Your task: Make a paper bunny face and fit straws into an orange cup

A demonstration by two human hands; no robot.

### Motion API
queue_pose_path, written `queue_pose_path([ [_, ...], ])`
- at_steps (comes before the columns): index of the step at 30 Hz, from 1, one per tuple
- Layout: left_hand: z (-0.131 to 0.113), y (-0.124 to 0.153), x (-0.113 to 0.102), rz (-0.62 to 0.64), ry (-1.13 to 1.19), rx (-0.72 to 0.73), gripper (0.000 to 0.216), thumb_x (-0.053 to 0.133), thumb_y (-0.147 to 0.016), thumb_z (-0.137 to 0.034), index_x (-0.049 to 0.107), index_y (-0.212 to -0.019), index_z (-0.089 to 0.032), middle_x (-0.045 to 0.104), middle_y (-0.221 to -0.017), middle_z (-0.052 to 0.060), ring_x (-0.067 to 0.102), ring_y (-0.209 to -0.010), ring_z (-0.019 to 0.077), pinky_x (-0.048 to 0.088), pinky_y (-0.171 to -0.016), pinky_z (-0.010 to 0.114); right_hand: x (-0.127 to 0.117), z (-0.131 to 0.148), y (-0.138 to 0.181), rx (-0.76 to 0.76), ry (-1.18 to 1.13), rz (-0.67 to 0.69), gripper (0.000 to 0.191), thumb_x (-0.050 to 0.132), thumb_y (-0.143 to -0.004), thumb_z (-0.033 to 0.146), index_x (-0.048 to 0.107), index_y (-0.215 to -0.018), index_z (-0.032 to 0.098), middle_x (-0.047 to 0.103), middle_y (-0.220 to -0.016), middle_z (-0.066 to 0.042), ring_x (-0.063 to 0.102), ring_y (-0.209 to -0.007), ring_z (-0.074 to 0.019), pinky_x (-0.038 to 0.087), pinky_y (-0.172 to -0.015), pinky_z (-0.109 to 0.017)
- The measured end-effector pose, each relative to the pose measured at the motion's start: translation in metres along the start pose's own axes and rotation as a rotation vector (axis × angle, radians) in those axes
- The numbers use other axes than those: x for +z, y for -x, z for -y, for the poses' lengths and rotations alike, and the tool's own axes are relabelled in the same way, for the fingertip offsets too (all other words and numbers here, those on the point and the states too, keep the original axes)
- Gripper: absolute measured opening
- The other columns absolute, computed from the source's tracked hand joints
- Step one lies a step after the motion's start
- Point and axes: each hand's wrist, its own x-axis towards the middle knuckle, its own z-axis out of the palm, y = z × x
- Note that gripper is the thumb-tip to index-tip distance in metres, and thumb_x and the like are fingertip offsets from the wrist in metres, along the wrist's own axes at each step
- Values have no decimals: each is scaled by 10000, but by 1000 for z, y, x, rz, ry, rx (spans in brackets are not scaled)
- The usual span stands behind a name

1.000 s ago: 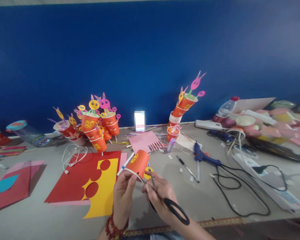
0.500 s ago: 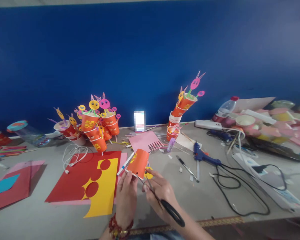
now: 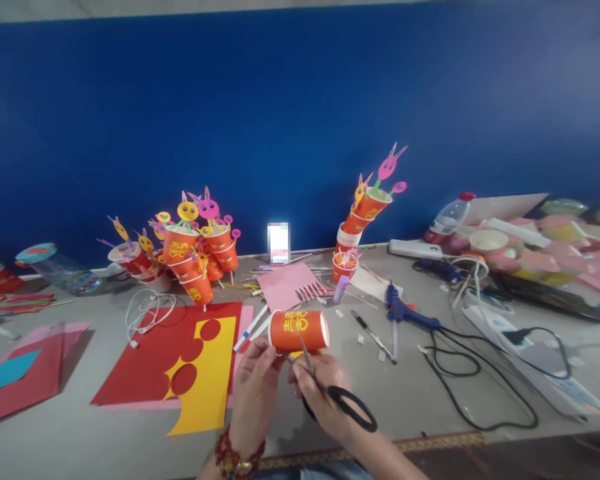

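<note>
An orange-red paper cup point(image 3: 299, 335) with yellow characters lies on its side in the air, its white end facing right. My left hand point(image 3: 257, 380) is closed on the cup's left rim with thumb and fingers. My right hand point(image 3: 325, 400) is wrapped round black-handled scissors point(image 3: 355, 407), whose blades point up and left in front of the cup's lower side. The right fingers also come close under the cup; whether they touch it I cannot tell. A bit of yellow paper shows between the cup and the right fingers.
Red card point(image 3: 145, 360) and cut yellow card point(image 3: 205, 393) lie left. Decorated cup stacks point(image 3: 183, 250) stand behind, another stack point(image 3: 365, 217) at back right. A pen point(image 3: 374, 337), blue glue gun point(image 3: 410, 315), cables and a power strip point(image 3: 540, 373) lie right.
The cup has turned from a tilted pose to lying sideways, its characters now facing up and towards me. The scissors have shifted slightly, blades now in front of the cup.
</note>
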Motion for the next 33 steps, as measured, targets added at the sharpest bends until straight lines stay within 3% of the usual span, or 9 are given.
queue_pose_path([
  [6,-2,1,2,-14,-62,-27,258,793,-748,-252,688,-978,-199,758,-978,50,714,-868,196,544,-827,325,-7,0,-8,-134,-30,-52,380,338,-975,264,482,-626,226,488,-517,38,552,-541,-146,468,-956,-359],
  [19,-2,6,12,35,118,-144,292,782,-772,-192,707,-1053,-214,764,-1000,45,716,-863,158,555,-788,254,0,-6,-8,-165,34,-99,420,337,-1003,273,437,-599,225,509,-522,38,543,-518,-135,443,-1017,-410],
  [21,1,7,14,-7,162,-149,290,795,-754,-188,704,-1027,-225,763,-977,27,717,-859,152,556,-780,244,2,-3,-5,-82,9,-130,430,360,-1000,325,455,-593,225,518,-536,18,569,-583,-158,491,-934,-388],
  [23,3,8,15,-26,189,-152,298,806,-744,-204,691,-1017,-234,760,-965,19,716,-838,151,560,-752,246,6,-1,-3,78,-102,-124,445,385,-990,401,491,-599,217,529,-549,2,564,-583,-160,536,-719,-303],
  [26,6,9,15,-10,180,-174,251,798,-766,-273,665,-974,-232,750,-886,7,698,-709,134,556,-636,234,14,-1,1,354,-443,-72,487,406,-955,530,568,-647,190,519,-502,19,469,-424,-110,407,-414,-200],
  [29,6,9,16,-1,135,-160,241,798,-763,-322,645,-915,-217,725,-806,-10,661,-591,111,523,-534,205,20,1,0,514,-708,-93,512,465,-896,595,604,-656,164,500,-429,43,383,-330,-70,306,-328,-162],
  [33,4,10,18,21,122,-118,290,806,-753,-309,638,-967,-207,717,-787,1,668,-602,121,502,-515,190,23,9,-2,593,-896,-137,486,542,-861,589,625,-663,152,514,-391,51,332,-274,-48,256,-275,-142],
])
